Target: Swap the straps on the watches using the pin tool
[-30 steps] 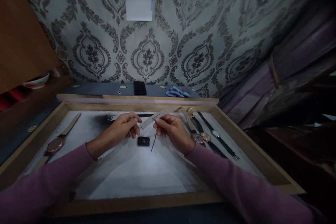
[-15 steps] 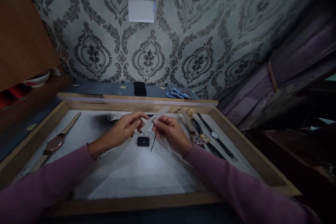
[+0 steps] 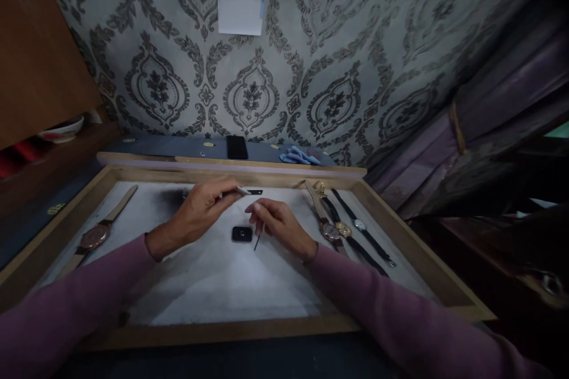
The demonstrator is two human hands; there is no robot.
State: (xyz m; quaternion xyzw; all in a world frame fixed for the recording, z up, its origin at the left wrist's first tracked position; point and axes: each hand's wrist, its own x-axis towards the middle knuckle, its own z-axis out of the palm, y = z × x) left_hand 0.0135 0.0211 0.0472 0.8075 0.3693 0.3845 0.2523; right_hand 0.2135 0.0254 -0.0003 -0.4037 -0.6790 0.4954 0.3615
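My left hand [image 3: 205, 204] is closed on a white watch strap [image 3: 243, 190], seen nearly edge-on past the fingertips. Just right of it, my right hand [image 3: 278, 222] is closed, thumb against curled fingers; whatever it may hold is hidden. A thin dark stick [image 3: 256, 243] shows below those fingers, and I cannot tell whether it is held or lies on the surface. Between the hands and nearer to me lies a black smartwatch body [image 3: 242, 234] without a strap. Behind the left fingertips is a dark flat strip [image 3: 255, 192] with a hole near its end.
A wooden tray [image 3: 222, 334] with a white base surrounds the work. A brown-strapped watch [image 3: 94, 237] lies left; several watches, one gold-faced [image 3: 343, 229], lie right. Behind the tray are a black phone [image 3: 237, 147] and a blue cloth [image 3: 300, 155]. A white card [image 3: 240, 15] is on the wall.
The white strap has passed from my right hand to my left and turned edge-on. My left hand has closed on it; my right fingers have drawn together. The smartwatch body stays put.
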